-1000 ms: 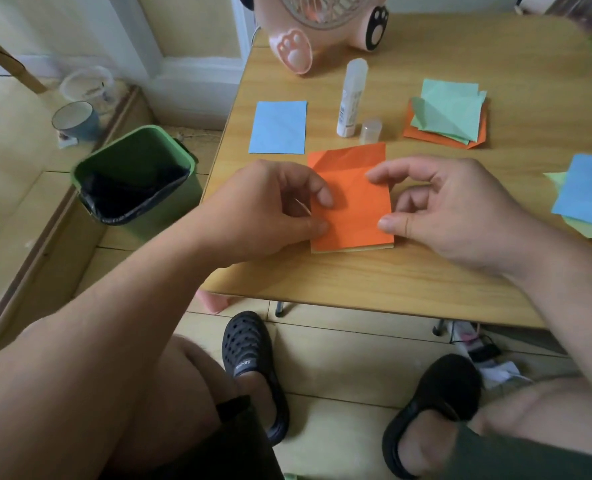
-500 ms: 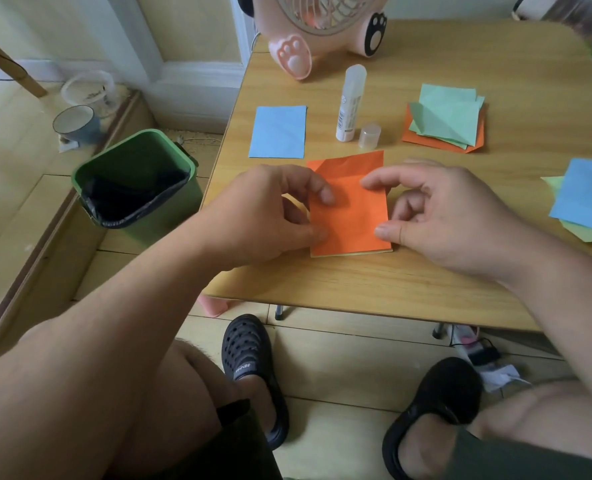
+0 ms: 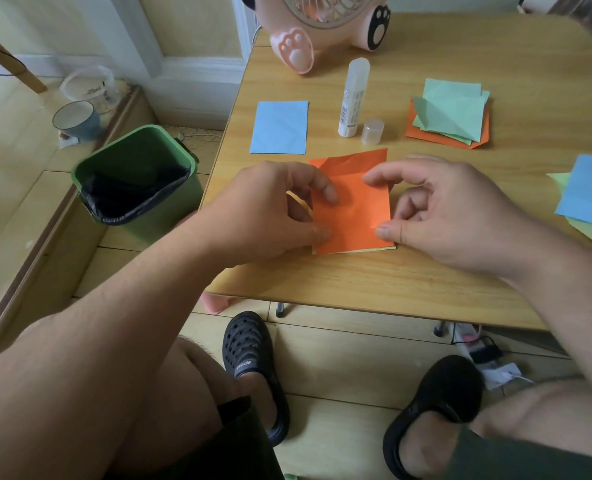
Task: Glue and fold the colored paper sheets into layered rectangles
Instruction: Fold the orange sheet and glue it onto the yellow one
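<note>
An orange paper sheet (image 3: pixel 355 209) lies folded on the wooden table (image 3: pixel 374 282), with a thin yellow-green sheet showing under its lower edge. My left hand (image 3: pixel 270 209) pinches its left edge with thumb and forefinger. My right hand (image 3: pixel 436 209) presses its right edge and top with thumb and forefinger. A glue stick (image 3: pixel 353 98) stands uncapped behind it, its clear cap (image 3: pixel 372 130) beside it. A finished blue rectangle (image 3: pixel 280 127) lies at the back left.
A stack of green sheets on orange ones (image 3: pixel 450 114) lies at the back right. Blue and green sheets (image 3: pixel 589 195) lie at the right edge. A pink fan (image 3: pixel 325 22) stands at the back. A green bin (image 3: pixel 138 181) sits left of the table.
The orange flap has been folded down flatter over the sheet. Both hands have shifted slightly along the paper's edges and still hold it.
</note>
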